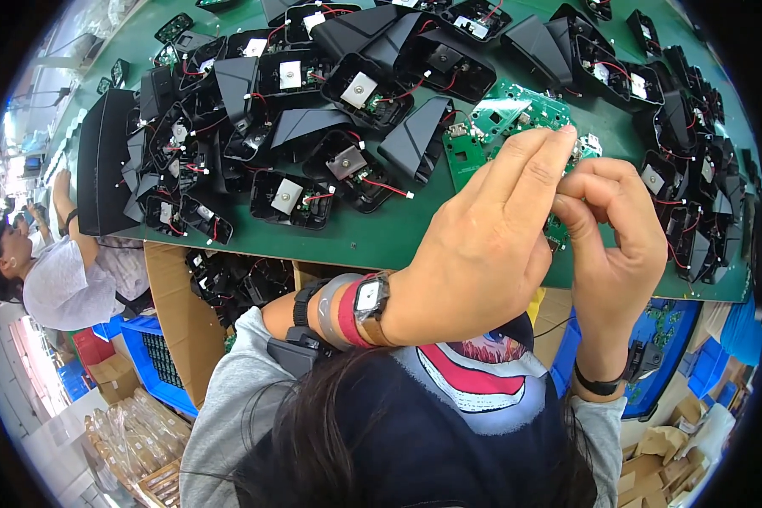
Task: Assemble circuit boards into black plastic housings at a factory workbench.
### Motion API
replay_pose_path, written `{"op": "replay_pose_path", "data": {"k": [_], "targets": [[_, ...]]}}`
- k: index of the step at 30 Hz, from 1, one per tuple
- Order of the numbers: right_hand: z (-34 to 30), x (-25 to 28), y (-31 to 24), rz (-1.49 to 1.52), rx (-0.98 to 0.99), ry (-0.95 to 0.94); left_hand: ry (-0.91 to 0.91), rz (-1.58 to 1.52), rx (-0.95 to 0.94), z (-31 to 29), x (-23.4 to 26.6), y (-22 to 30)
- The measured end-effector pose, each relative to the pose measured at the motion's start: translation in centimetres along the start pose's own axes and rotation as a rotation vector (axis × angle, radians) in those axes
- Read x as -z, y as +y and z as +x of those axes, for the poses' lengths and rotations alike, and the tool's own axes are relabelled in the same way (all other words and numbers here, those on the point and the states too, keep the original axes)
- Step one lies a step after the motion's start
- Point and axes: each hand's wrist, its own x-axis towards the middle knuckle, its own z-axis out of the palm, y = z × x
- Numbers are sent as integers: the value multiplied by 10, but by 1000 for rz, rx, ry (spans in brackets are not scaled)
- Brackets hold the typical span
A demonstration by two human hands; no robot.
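A pile of green circuit boards (516, 110) lies on the green table in front of me, partly covered by my hands. My left hand (499, 220) reaches across from the lower left, its fingers closed together over a circuit board (555, 230) that shows in part between my hands. Close against it, my right hand (614, 224) has its thumb and forefinger pinched together at the board's near side. Whatever sits in that pinch is hidden. A small metal part (586, 146) shows on a board beyond my fingertips.
Many black plastic housings (360, 89) with metal plates and red wires crowd the table's far side and left. More housings (690, 203) are heaped at the right. A cardboard box (173, 313) stands below the front edge. Another person (76, 271) sits at far left.
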Motion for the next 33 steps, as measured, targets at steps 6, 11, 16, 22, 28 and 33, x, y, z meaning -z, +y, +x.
{"op": "replay_pose_path", "data": {"k": [6, 11, 16, 22, 28, 33], "targets": [[5, -1, 3, 338, -271, -47, -54, -172, 77, -1, 5, -4], [7, 1, 8, 507, -325, -38, -114, -498, 239, 5, 9, -8], [8, 13, 19, 682, -525, -250, -154, -420, 156, 8, 9, -14], [5, 3, 12, 651, -346, -75, -153, -264, 131, 10, 12, -17], [3, -2, 13, 761, -431, -81, -134, -243, 226, 8, 7, -13], [4, -3, 5, 669, -420, -78, -169, -213, 150, 6, 8, -16]]}}
